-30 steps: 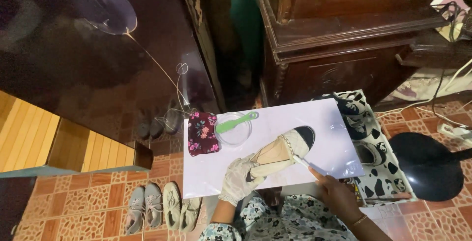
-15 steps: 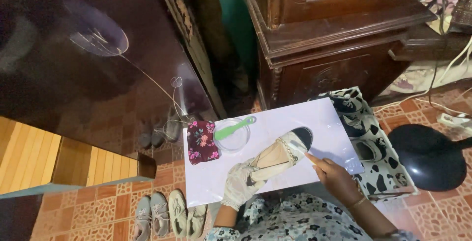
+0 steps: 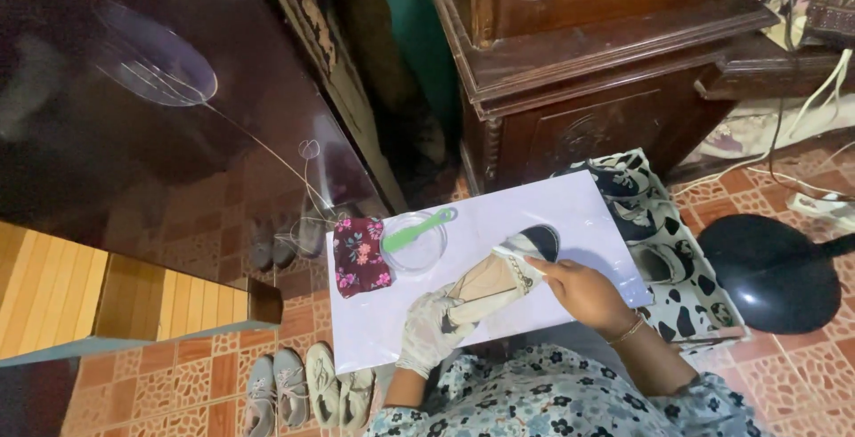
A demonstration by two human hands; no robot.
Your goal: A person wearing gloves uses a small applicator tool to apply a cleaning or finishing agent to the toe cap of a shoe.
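- The dark wooden cabinet stands at the far side, carved and glossy, with a dark polished panel off to the left of it that mirrors the floor.
- A black rounded stand base sits on the patterned floor tiles to the right.
- A white board lies across the person's lap as a work surface.
- Just beyond its right edge is a black-and-white spotted box with dark shoes tucked inside.
- Two pairs of pale shoes are lined up on the tiles, below the board's left corner.
- The cream flat shoe with a black toe cap lies slantwise on the board, toe pointing up and to the right, heel towards the person.
- The left hand, in a whitish glove, is curled around the shoe's heel end and grips it.
- The right hand, bare, with a thin bangle at the wrist, is closed around a small white brush whose tip rests against the shoe just behind the toe cap.
- A dark red floral cloth lies on the board's left edge.
- Right beside the cloth sits a clear round dish, with a green-handled brush resting across it.
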